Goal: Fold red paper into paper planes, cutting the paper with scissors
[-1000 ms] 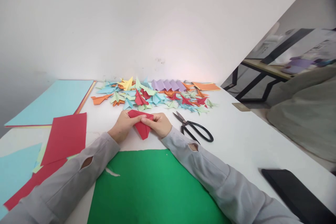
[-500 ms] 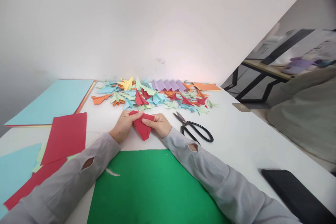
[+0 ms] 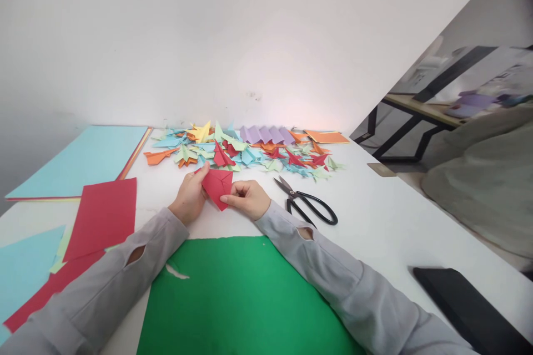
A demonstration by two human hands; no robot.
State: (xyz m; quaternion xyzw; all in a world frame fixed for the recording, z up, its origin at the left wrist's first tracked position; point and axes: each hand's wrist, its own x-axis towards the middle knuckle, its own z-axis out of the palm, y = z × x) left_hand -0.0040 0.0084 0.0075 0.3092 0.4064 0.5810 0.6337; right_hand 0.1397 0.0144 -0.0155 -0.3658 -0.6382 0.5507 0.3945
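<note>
A small folded red paper (image 3: 218, 183) with crease lines is held up between both hands, above the white table (image 3: 366, 233). My left hand (image 3: 190, 195) grips its left side, the thumb pointing up along the edge; the fingers behind are partly hidden. My right hand (image 3: 249, 198) pinches the paper near its lower right edge between thumb and fingers. Just below the hands lies a green sheet (image 3: 245, 294). To the right of my right hand rest scissors (image 3: 296, 194) with black handles, blades slightly apart.
Many folded paper planes (image 3: 225, 155) lie along the wall, with pleated purple paper (image 3: 266, 135) among them. Large blue sheets (image 3: 87, 158) and red sheets (image 3: 102, 216) are at the left. A black flat object (image 3: 466, 305) sits at the right. Beyond the table, a person's clothing (image 3: 483, 177) shows.
The red paper has been turned and now shows a creased face. My left thumb has moved off the paper's front to its upper left edge; my right hand grips lower down.
</note>
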